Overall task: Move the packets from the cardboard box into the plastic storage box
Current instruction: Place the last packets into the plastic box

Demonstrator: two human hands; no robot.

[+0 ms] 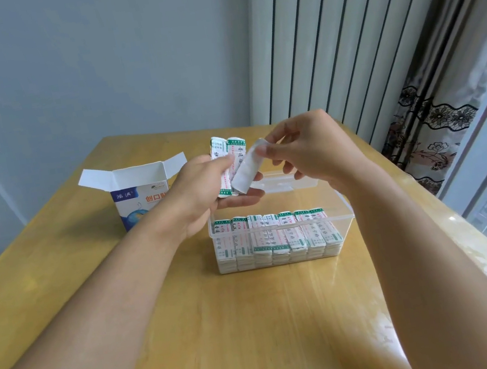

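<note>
A white and blue cardboard box (136,186) stands open at the back left of the table, its flaps spread. In front of me sits the clear plastic storage box (338,217), with a row of several green-and-white packets (276,236) stacked along its near wall. Above the box's far side, my left hand (201,191) holds a small bunch of packets (230,154) upright. My right hand (304,148) pinches the top of one packet (246,171), white side toward me, tilted against that bunch.
The wooden table (228,331) runs toward me, its right edge along a window. A white radiator (340,39) and a patterned curtain (438,126) stand behind on the right. The blue wall is at the back.
</note>
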